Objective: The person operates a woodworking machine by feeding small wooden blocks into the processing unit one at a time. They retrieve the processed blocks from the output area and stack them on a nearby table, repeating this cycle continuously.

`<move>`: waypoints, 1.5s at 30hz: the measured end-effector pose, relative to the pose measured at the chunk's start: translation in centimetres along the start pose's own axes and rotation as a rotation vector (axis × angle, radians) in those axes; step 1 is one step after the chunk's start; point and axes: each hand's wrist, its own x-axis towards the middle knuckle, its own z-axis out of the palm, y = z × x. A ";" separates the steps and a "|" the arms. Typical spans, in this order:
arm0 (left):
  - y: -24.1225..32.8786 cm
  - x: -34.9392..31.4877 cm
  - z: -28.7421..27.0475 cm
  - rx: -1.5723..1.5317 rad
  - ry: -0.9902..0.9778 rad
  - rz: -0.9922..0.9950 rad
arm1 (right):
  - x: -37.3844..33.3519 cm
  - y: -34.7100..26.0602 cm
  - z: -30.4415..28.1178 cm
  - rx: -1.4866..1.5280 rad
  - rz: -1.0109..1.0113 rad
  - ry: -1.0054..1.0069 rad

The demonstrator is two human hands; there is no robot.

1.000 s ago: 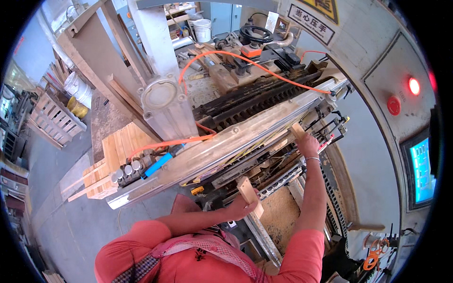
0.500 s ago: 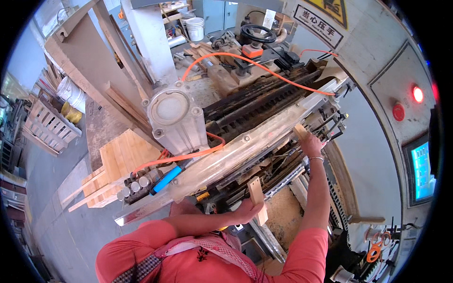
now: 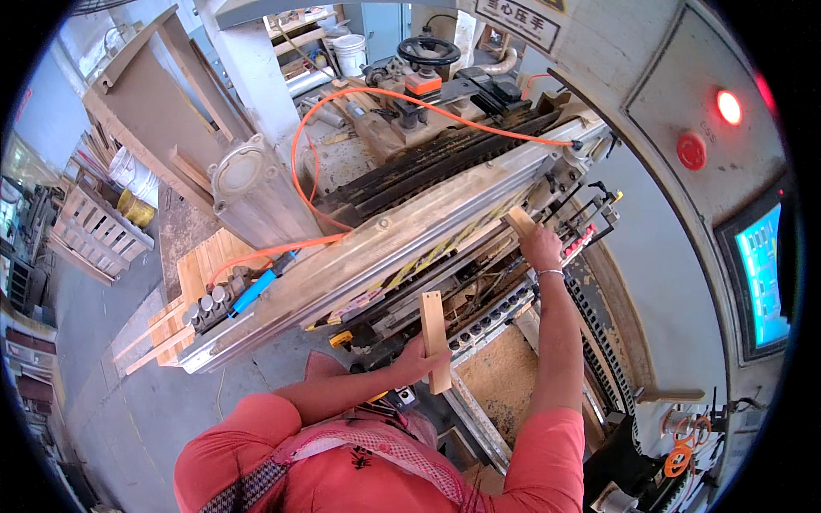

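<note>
My left hand (image 3: 418,359) is closed around a pale wooden block (image 3: 434,318), held upright in front of the machine, with small holes near its top end. Farther off to the right, my right hand (image 3: 540,247) grips a second wooden block (image 3: 519,222) at the machine's clamping bed, just below the long metal beam (image 3: 376,248). Its fingers are partly hidden behind the hand. Between my arms lies a sawdust-covered tray (image 3: 496,385) inside the machine frame.
On the right stands a control panel with a lit red lamp (image 3: 729,108), a red push button (image 3: 691,150) and a screen (image 3: 763,282). An orange hose (image 3: 445,104) arches over the beam. Stacked wooden boards (image 3: 205,261) lie at the left, near a pallet (image 3: 101,235).
The long beam has risen from the bed, showing a yellow-and-black strip beneath it. My left hand and its block are farther left in view; my right hand still grips its block.
</note>
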 end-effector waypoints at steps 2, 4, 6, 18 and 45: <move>-0.9 -0.1 0.1 0.038 0.019 0.021 | 0.2 0.4 0.2 0.001 -0.010 -0.045; -1.2 -0.3 0.4 0.025 0.036 0.019 | 0.3 0.4 0.2 0.008 0.007 -0.073; -0.1 -0.6 0.8 0.064 0.022 0.060 | 0.5 1.2 1.1 -0.030 -0.034 -0.040; -1.2 -0.5 0.4 0.086 0.023 0.082 | 0.8 1.2 1.1 0.036 -0.049 0.006; -0.6 -0.1 0.3 -0.072 -0.001 0.049 | -0.1 -0.1 0.3 0.046 0.045 -0.098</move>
